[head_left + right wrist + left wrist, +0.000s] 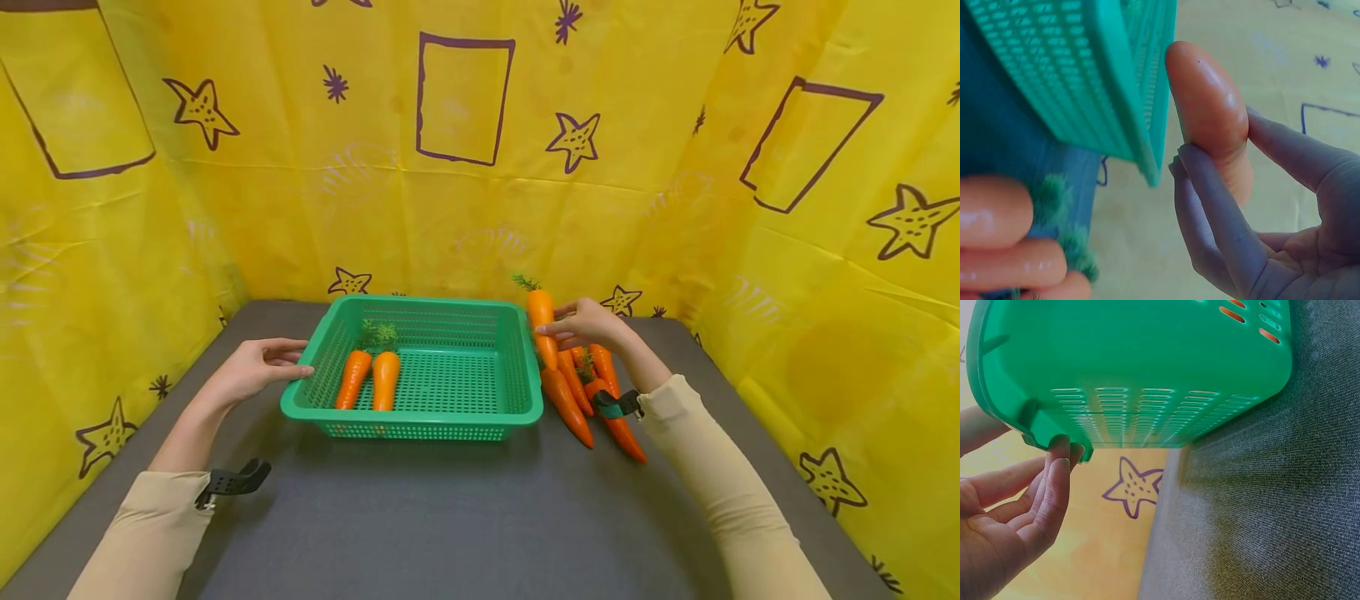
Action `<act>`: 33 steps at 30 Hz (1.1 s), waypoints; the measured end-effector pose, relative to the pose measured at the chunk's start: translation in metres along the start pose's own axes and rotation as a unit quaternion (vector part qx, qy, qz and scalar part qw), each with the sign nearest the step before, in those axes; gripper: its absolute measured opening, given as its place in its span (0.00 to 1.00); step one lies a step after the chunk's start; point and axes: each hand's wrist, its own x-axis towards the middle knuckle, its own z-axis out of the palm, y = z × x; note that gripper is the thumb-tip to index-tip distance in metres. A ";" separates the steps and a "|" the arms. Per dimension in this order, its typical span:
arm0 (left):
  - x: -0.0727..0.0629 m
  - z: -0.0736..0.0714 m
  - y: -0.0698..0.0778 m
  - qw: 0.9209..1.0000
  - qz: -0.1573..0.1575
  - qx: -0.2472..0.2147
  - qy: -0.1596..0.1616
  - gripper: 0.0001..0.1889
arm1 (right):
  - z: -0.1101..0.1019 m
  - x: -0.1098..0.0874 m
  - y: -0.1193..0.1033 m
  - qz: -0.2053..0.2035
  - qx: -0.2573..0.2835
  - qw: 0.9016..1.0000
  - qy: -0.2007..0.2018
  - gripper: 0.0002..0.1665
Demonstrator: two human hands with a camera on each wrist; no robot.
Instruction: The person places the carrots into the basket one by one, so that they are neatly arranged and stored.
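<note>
A green plastic basket (420, 417) with slotted walls stands on the dark table. My left hand (258, 367) grips its left rim, thumb over the edge and fingers beneath it, as the left wrist view shows. My right hand (588, 323) pinches an orange carrot (1210, 100) between thumb and fingers, just outside the basket's right rim. This carrot's green top points up and away. Inside the basket, at the left, two carrots (386, 379) lie side by side with their tops toward the back wall.
Several more carrots (570, 408) lie in a loose pile right of the basket, beneath my right hand and wrist. Yellow cloth (465, 208) with drawn stars and frames hangs along the back and both sides of the table (420, 525).
</note>
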 end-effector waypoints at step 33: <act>0.001 0.001 -0.003 1.000 0.003 -0.003 0.002 0.35 | 0.096 0.061 -0.052 0.007 0.025 0.990 -0.136 0.26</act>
